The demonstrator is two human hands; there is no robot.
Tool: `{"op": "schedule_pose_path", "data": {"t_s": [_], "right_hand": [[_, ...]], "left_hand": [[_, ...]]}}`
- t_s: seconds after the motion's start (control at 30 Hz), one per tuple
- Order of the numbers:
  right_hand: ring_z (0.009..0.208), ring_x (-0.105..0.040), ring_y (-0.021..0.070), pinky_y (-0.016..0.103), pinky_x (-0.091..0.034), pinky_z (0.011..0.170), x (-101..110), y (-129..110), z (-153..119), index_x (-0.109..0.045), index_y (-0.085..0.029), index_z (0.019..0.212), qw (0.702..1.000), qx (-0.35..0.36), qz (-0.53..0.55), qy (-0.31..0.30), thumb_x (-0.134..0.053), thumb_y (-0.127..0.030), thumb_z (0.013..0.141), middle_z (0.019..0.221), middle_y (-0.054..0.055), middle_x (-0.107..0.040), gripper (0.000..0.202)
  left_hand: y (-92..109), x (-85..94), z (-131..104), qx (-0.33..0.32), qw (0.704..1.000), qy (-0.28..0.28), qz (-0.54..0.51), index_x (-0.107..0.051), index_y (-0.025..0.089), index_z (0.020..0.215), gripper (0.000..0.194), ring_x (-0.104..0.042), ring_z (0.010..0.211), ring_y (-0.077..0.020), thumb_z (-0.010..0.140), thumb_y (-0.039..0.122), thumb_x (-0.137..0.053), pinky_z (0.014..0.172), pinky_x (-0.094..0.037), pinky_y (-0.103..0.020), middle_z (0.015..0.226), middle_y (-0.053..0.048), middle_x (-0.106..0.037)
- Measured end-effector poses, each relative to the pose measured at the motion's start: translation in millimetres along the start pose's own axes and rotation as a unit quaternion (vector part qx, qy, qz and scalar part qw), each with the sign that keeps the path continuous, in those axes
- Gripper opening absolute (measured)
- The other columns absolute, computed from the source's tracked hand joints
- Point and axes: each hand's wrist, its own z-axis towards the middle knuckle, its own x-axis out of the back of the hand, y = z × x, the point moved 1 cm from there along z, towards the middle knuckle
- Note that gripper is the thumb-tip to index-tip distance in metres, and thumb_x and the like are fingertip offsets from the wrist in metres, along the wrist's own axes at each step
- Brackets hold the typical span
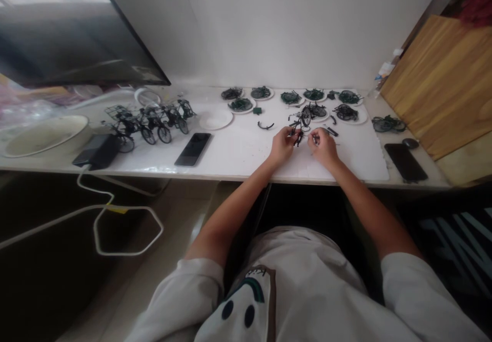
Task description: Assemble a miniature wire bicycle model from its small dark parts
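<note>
Pinching a model bicycle (298,132), long axis roughly front-to-back, wheel (306,116) toward the worktop's (238,144) back edge, is the left hand (283,144); the right hand's (323,146) grip is unclear.

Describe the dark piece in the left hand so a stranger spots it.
From the monitor at left, move along the white table to where the left hand and right hand nearly meet. The left hand grips a dark, bicycle-like piece with a spoked wheel at its far end. Unlike the parts on plates and the bicycle models near the monitor, it is in hand.
</note>
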Motion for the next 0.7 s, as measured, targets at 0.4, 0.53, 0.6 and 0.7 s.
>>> {"op": "schedule_pose_path", "data": {"t_s": [0.4, 0.53, 0.6, 0.7], "right_hand": [[0.084, -0.071, 0.0277, 0.039, -0.05, 0.079, 0.8, 4.9, 1.2, -0.063, -0.026, 0.102, 0.999, 0.015, -0.005, -0.027, -0.052, -0.052, 0.107, 0.097, 0.012, -0.078, 0.029], [0.082, -0.069, 0.0283, 0.039, -0.049, 0.078, 2.2, 5.2, 1.1, -0.064, -0.026, 0.101, 0.999, 0.014, -0.014, -0.027, -0.047, -0.062, 0.11, 0.094, 0.012, -0.078, 0.041], [0.08, -0.068, 0.0283, 0.038, -0.048, 0.076, 3.6, 4.7, 1.3, -0.065, -0.025, 0.098, 0.999, 0.012, -0.023, -0.024, -0.045, -0.067, 0.11, 0.091, 0.012, -0.077, 0.047], [0.078, -0.066, 0.0276, 0.037, -0.045, 0.073, 6.3, 3.4, 2.1, -0.064, -0.026, 0.092, 0.999, 0.006, -0.039, -0.02, -0.042, -0.073, 0.109, 0.086, 0.012, -0.076, 0.055]], "left_hand": [[0.5, 2.0, 1.2, 0.011, 1.0, 0.007, -0.006, -0.071, 0.017, 0.111, 0.015, -0.081, 0.102, -0.0228, 0.098, 0.023, -0.075, 0.093, -0.066, -0.039, 0.123, -0.018, -0.083], [-3.5, 1.3, 2.6, 0.016, 1.0, 0.007, -0.018, -0.071, 0.017, 0.111, 0.02, -0.082, 0.107, -0.0238, 0.097, 0.029, -0.079, 0.098, -0.066, -0.04, 0.121, -0.017, -0.084], [-4.9, 0.6, 2.8, 0.024, 0.999, 0.002, -0.034, -0.07, 0.017, 0.111, 0.023, -0.082, 0.107, -0.0243, 0.096, 0.032, -0.08, 0.098, -0.066, -0.041, 0.121, -0.017, -0.084], [-4.6, 0.1, 2.5, 0.031, 0.998, -0.003, -0.056, -0.069, 0.018, 0.11, 0.025, -0.082, 0.108, -0.0249, 0.095, 0.033, -0.082, 0.099, -0.067, -0.043, 0.121, -0.018, -0.084]]}}
